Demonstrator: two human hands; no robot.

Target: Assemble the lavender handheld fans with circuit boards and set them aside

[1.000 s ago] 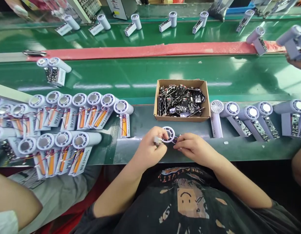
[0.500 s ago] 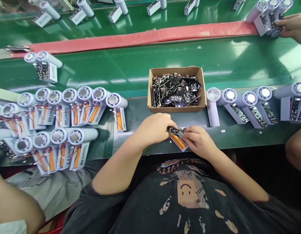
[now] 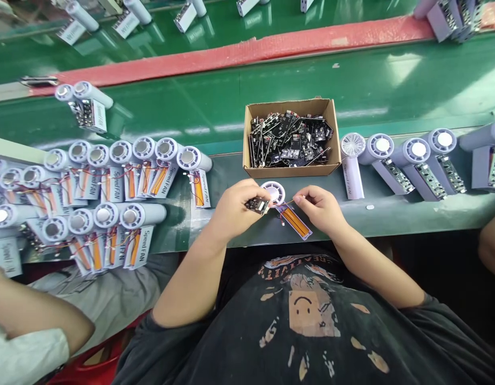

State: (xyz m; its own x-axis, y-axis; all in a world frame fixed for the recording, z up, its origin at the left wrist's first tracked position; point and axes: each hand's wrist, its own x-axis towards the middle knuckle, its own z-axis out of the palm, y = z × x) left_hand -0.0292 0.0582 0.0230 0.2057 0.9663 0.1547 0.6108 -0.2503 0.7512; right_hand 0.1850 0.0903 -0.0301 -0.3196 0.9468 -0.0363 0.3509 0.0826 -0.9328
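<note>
My left hand is closed on a small black circuit board, beside the round head of a purple fan. The fan lies on the green bench, and its open handle shows an orange battery. Thin wires run out between the fan head and the handle. My right hand pinches the end of a thin wire just right of the fan. A cardboard box of black circuit boards stands beyond my hands.
Rows of fans with orange batteries fill the left side. More fans with boards in their handles stand at the right. A red strip crosses behind. Co-workers' arms show at both sides.
The board has moved left off the handle in my left hand, uncovering the battery and fan head. My right hand has shifted up to the wire. The co-worker's hand at upper right has left view.
</note>
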